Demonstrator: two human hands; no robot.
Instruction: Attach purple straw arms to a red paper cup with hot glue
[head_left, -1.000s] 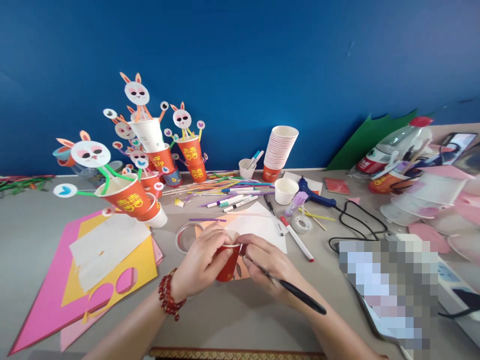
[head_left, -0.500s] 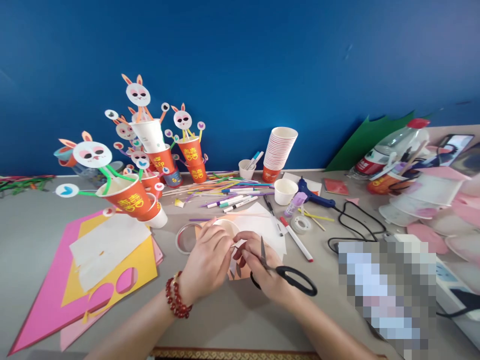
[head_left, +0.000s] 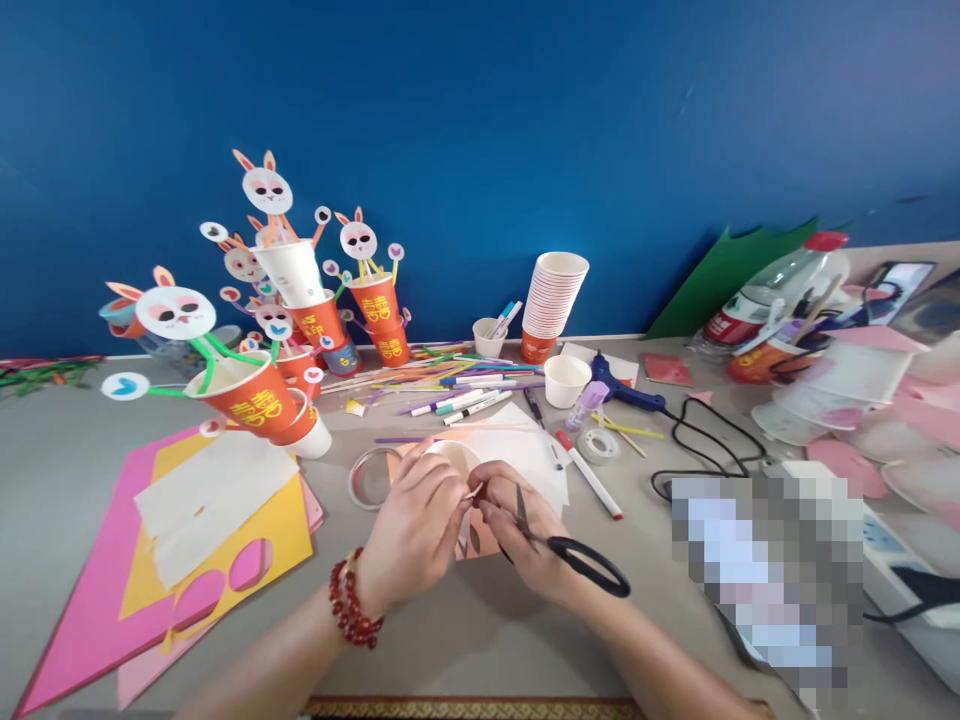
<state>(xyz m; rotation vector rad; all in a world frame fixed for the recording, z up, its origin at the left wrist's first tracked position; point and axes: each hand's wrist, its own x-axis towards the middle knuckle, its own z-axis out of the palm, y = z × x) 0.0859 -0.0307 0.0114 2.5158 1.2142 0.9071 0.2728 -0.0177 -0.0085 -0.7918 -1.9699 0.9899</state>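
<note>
My left hand (head_left: 416, 525) is wrapped round a paper cup (head_left: 451, 458), whose white rim shows above my fingers while the body is hidden. My right hand (head_left: 525, 535) holds black-handled scissors (head_left: 577, 558) with the blades pointing up toward the cup's rim, and its fingertips pinch the rim beside my left thumb. Both hands rest over an orange paper piece (head_left: 476, 535) and a white sheet (head_left: 517, 450) on the grey table (head_left: 67, 450). A red bead bracelet (head_left: 351, 610) is on my left wrist.
Bunny-faced orange cup crafts (head_left: 247, 390) stand at left behind pink and yellow sheets (head_left: 225, 530). A tape roll (head_left: 367, 478), scattered markers (head_left: 465, 400), a cup stack (head_left: 553, 300), a white cup (head_left: 566, 380), a blue glue gun (head_left: 626, 395) with black cord and a bottle (head_left: 780, 290) lie behind and right.
The cup turned in my left hand, so its red side went out of sight and the white rim faces up. My right hand swung the scissors from lying flat to blades pointing up.
</note>
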